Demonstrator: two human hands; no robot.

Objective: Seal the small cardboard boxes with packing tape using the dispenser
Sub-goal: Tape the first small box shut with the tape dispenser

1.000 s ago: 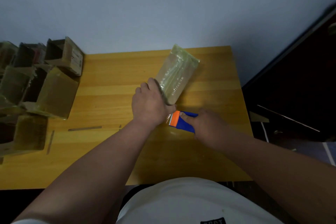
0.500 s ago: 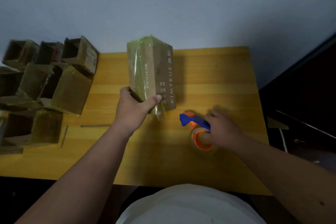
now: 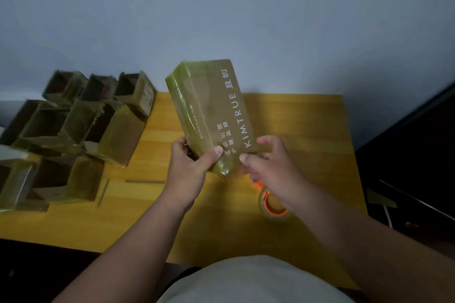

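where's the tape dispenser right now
In the head view the tape dispenser lies on the table, right of centre, partly hidden under the right hand and just below the held box.

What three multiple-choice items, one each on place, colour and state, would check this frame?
1. Where is the tape dispenser?
A. On the table, under the right hand
B. In the left hand
C. On the box pile

2. What colour is the dispenser's reel?
A. Green
B. Orange
C. White

3. How is the box held?
A. Flat on the table, untouched
B. Lifted off the table, both hands at its near end
C. Pinned under the dispenser

Key: 1 A, the dispenser lies on the table below the right hand. 2 B, an orange ring shows beside the wrist. 3 B, the left hand grips the box's near end with thumb across its face, and the right hand's fingers touch the near corner.
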